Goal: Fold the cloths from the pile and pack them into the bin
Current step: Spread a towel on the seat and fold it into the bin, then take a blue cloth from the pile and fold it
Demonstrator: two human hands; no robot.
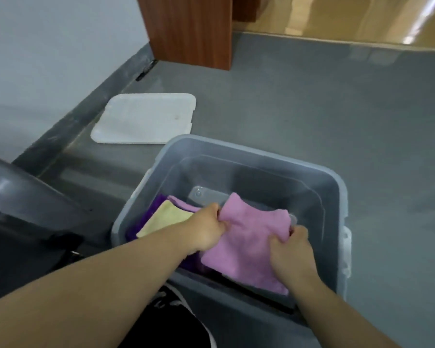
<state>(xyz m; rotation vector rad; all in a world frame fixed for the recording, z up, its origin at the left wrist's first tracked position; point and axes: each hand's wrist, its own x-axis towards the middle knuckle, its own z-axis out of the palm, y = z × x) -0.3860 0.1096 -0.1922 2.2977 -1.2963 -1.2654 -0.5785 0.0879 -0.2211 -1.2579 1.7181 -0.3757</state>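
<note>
A translucent grey bin stands on the floor below me. Inside it, a folded pink cloth is held by both hands: my left hand grips its left edge and my right hand grips its right edge. At the bin's left side lie a folded pale yellow cloth, another pink cloth and a dark purple cloth beneath them. The pile of unfolded cloths is out of view.
The bin's white lid lies flat on the grey floor near the wall. A brown wooden panel stands at the back. A dark grey piece of furniture is at my left. A black-and-white shoe shows below.
</note>
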